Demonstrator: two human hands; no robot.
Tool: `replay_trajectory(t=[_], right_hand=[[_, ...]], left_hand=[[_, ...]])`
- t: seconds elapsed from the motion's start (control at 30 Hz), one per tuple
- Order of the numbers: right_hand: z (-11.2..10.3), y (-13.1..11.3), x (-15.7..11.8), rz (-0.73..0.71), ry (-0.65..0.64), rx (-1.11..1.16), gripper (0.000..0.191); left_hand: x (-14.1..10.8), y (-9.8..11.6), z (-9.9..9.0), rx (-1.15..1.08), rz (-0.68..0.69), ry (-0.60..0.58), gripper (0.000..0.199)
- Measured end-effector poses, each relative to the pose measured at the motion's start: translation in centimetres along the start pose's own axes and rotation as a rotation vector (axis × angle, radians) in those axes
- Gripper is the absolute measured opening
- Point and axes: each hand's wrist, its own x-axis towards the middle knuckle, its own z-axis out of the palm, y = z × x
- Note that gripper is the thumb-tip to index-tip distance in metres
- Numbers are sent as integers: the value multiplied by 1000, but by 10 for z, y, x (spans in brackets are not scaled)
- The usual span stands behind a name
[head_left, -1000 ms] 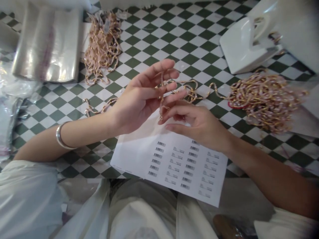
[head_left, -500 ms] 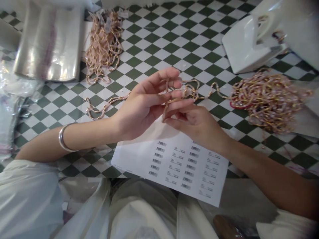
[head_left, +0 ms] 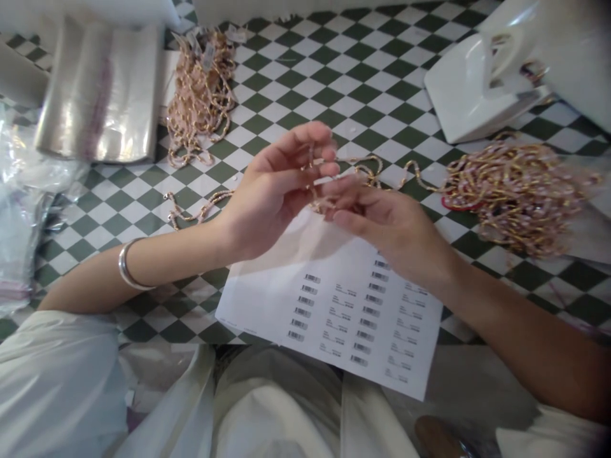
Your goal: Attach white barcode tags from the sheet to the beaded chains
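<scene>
A pink and gold beaded strand runs between my two hands above a sheet of barcode labels. My left hand has curled fingers with the strand looped round them. My right hand pinches the strand between thumb and fingers, close to the left fingertips. A beaded length lies on the table to the left of my left wrist. More beaded cord lies behind the hands and stretches right to a large tangled pile.
A bundle of tagged beaded strands lies at the back left, beside a stack of clear plastic bags. Crumpled plastic is at the far left. A white device stands at the back right on the checkered table.
My right hand has shifted slightly up and away from the left palm, drawing the strand with it. The left fingers have moved a little left. The view has shifted slightly.
</scene>
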Motion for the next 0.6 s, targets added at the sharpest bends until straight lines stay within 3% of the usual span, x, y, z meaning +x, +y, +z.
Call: replay_trajectory(t=[0.13,0.27,0.37,0.5,0.6], right_hand=[[-15,6,9,-93,156,-10,16],[-24,0,10,-349,266,-569,6],[-23,-8,6,-450,249,-905,10],[-20,-11,2,-512,204,-1053,17],[-18,-10,0,-554,216,-1101,20]], left_hand=[[7,-6,-2,-139,-88,77,21],[20,-15,-11,56,-143,20,23],[27,-13,-24,456,-33,-51,34],[21,4,-29,1051,201,-5,34],[12,10,-20,1072,379,-164,26]])
